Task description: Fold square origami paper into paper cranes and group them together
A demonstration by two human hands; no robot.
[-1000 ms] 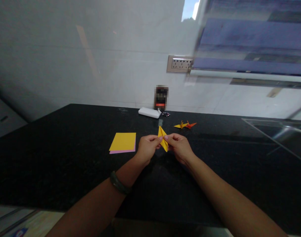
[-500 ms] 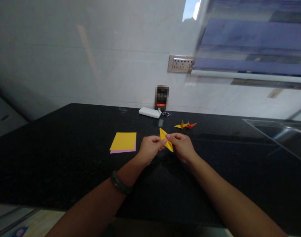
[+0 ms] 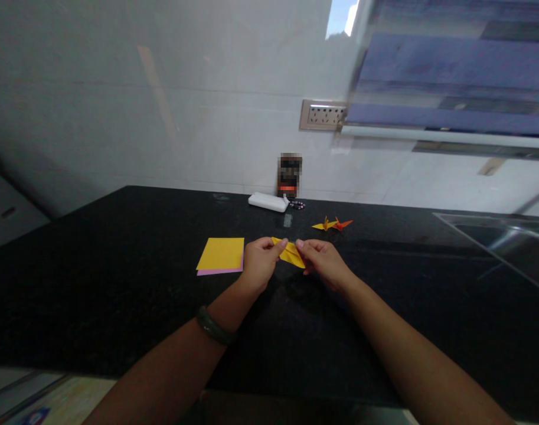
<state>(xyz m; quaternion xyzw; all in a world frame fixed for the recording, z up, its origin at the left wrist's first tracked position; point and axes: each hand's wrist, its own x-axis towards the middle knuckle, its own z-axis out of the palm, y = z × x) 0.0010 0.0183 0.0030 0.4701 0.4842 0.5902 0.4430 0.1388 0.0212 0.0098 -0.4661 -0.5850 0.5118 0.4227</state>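
A folded piece of yellow origami paper (image 3: 291,254) is stretched between my two hands, just above the dark countertop (image 3: 269,330). My left hand (image 3: 260,262) pinches its left end between thumb and fingers. At the right end, my right hand (image 3: 324,260) grips it the same way, thumb on top. Some of the fingers are hidden behind the paper and the hands. Left of my left hand lies a stack of square paper (image 3: 221,254), yellow on top with pink showing below. Beyond my right hand stand a yellow paper crane (image 3: 326,224) and an orange paper crane (image 3: 341,224).
Against the wall at the back are a white oblong case (image 3: 268,202) with a beaded strap (image 3: 297,205) and a blurred-out dark object (image 3: 289,175). A metal sink (image 3: 495,233) is set into the counter at right. A wall socket (image 3: 323,115) sits above.
The folded yellow paper has turned from a steep slant to a flatter one. My left hand has shifted a little left, and my hands now hold opposite ends instead of the middle.
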